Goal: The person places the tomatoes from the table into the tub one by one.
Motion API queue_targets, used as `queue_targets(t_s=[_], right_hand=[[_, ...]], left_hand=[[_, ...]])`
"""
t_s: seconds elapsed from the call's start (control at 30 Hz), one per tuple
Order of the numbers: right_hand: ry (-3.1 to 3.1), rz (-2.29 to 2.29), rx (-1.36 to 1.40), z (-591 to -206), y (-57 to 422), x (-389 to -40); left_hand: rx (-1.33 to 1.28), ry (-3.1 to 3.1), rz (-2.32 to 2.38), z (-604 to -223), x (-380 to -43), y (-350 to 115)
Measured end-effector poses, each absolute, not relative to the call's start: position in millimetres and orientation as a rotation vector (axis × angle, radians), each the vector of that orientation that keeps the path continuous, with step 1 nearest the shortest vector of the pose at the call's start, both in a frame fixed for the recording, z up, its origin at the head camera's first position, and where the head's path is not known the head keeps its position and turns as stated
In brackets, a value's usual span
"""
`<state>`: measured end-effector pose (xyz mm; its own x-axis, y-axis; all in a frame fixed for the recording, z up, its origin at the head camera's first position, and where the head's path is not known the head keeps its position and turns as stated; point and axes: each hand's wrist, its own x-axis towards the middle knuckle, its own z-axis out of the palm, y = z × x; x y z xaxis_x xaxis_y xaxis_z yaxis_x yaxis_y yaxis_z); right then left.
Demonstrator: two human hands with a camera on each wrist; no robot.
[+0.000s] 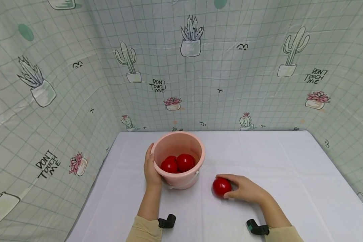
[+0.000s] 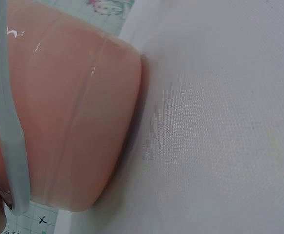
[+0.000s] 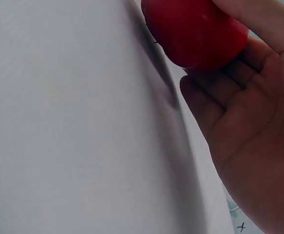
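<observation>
A pink bucket (image 1: 179,181) stands on the table, its mouth tipped toward the head camera's view, with red apples (image 1: 185,163) inside. My left hand (image 1: 152,171) holds it from the left, with fingers round the outer wall near the rim. In the left wrist view the bucket's side (image 2: 78,107) and pale handle (image 2: 8,122) fill the left part, and only a bit of the hand shows at the lower corner. To the right of the bucket, my right hand (image 1: 245,189) grips another red apple (image 1: 221,187) between thumb and fingers, close over the tabletop.
A white cloth covers the table (image 1: 260,154). Behind and at both sides hangs a gridded curtain (image 1: 211,74) printed with cacti and words. Each wrist wears a black camera mount, one on the left (image 1: 167,222) and one on the right (image 1: 257,228).
</observation>
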<state>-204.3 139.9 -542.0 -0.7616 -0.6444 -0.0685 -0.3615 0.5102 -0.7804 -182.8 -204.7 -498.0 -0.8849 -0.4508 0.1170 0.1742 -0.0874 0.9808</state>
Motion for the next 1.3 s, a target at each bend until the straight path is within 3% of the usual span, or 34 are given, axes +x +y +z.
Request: queue_targets(t_s=[0.57,1.3], right_hand=[[2.381,-1.128,-0.885,-500,138,-227],[2.412,-1.105,-1.031,-396,116,-275]], left_hand=[[0.283,-1.771,-2.014,-498,-183,-205],[0.261,-1.783,-2.010,-497,-182,-205]])
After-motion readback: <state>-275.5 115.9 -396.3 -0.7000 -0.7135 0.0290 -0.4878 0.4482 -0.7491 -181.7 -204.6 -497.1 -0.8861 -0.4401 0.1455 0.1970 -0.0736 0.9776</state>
